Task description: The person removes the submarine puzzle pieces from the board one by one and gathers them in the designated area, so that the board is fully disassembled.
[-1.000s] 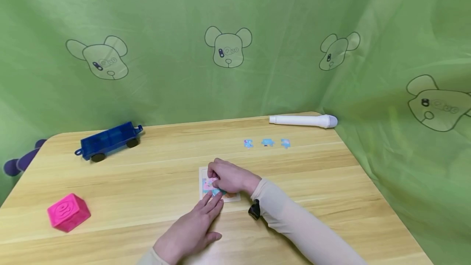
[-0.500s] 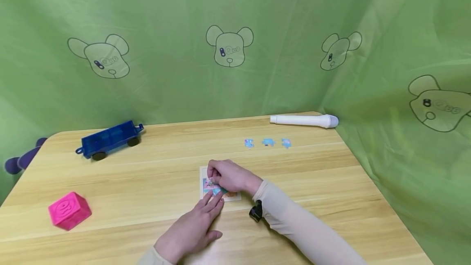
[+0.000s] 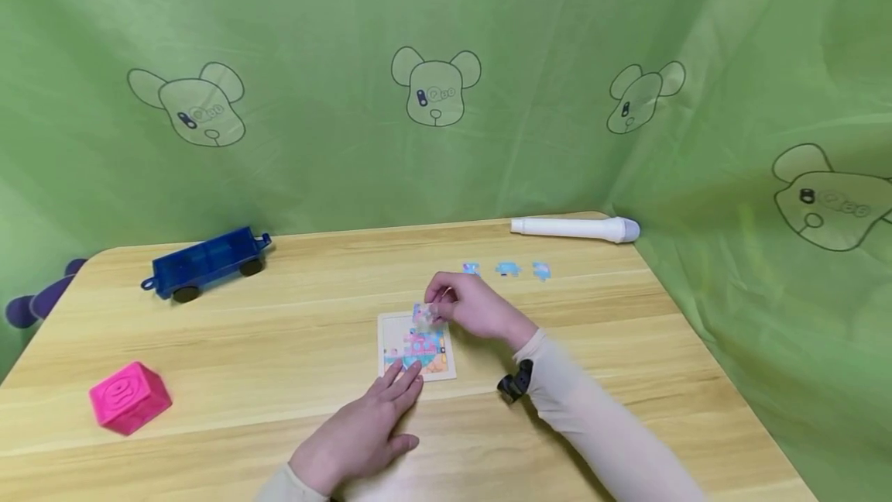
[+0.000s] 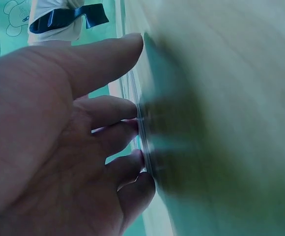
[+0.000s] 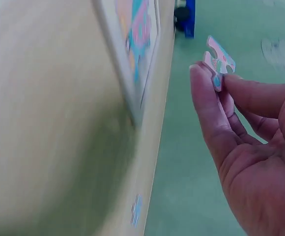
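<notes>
Right hand (image 3: pixel 481 310) has shifted from the puzzle board's (image 3: pixel 394 328) left side to its far edge, pinching a jigsaw piece (image 3: pixel 421 312); that piece looks unplaced, board's far-left bare. Left hand (image 3: pixel 362 431), fingers extended, stays on board's near edge. Loose pieces (image 3: pixel 508 269) lie beyond, rightward.

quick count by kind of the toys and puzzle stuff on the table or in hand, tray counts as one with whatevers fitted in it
Loose puzzle pieces: 4 (3 on the table, plus 1 held piece in the right hand)
Puzzle tray: 1
Blue wagon: 1
Pink block: 1
White toy microphone: 1
Total: 8
</notes>
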`<state>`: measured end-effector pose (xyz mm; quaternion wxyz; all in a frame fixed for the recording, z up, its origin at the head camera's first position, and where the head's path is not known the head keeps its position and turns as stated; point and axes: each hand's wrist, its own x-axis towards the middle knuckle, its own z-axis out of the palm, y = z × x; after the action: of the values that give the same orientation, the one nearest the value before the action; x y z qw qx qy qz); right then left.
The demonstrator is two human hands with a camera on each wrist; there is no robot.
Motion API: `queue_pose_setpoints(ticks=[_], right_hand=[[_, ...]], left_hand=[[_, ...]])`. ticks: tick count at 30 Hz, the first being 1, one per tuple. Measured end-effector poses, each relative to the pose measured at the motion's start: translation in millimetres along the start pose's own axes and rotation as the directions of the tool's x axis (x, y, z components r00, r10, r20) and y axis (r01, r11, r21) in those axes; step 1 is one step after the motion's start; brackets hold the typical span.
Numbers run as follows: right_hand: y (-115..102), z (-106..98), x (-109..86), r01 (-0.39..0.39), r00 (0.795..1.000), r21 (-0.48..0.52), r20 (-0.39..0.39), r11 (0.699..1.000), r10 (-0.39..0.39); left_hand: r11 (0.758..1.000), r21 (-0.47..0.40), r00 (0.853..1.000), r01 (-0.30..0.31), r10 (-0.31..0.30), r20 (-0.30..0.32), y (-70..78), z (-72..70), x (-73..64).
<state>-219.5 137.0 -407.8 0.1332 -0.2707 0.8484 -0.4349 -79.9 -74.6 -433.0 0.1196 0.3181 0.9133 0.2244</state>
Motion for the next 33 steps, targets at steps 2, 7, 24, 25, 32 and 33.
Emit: queue_pose_setpoints(ticks=[2, 7, 24, 25, 32, 33], right_hand=[[6.4, -8.8, -2.6, -0.032, 0.999, 0.022, -0.028, 0.999, 0.033], [24.9, -24.0, -7.0, -0.130, 0.987, -0.023, -0.098, 0.991, 0.127], [51.3, -41.2, -5.2, -0.313, 0.942, -0.158, -0.180, 0.936, 0.284], [51.5, -41.4, -5.0, -0.314, 0.942, -0.171, -0.179, 0.934, 0.284], [52.3, -42.0, -3.3, -0.330, 0.939, -0.210, -0.169, 0.920, 0.298], [52.4, -41.9, -3.1, -0.333, 0.938, -0.211, -0.168, 0.919, 0.302]], left_hand=[[1.000, -0.007, 1.000, 0.000, 0.000, 0.000, 0.3, 0.1, 0.3], [1.000, -0.012, 1.000, 0.004, -0.003, 0.011, -0.2, 0.3, 0.8], [1.000, -0.005, 1.000, 0.002, -0.002, 0.025, -1.6, 1.2, 1.8], [1.000, -0.001, 1.000, -0.001, 0.001, 0.027, -1.6, 1.1, 1.6], [1.000, 0.010, 1.000, -0.015, 0.015, 0.026, -2.6, 1.5, 0.6], [1.000, 0.006, 1.000, -0.014, 0.014, 0.027, -2.5, 1.3, 0.2]])
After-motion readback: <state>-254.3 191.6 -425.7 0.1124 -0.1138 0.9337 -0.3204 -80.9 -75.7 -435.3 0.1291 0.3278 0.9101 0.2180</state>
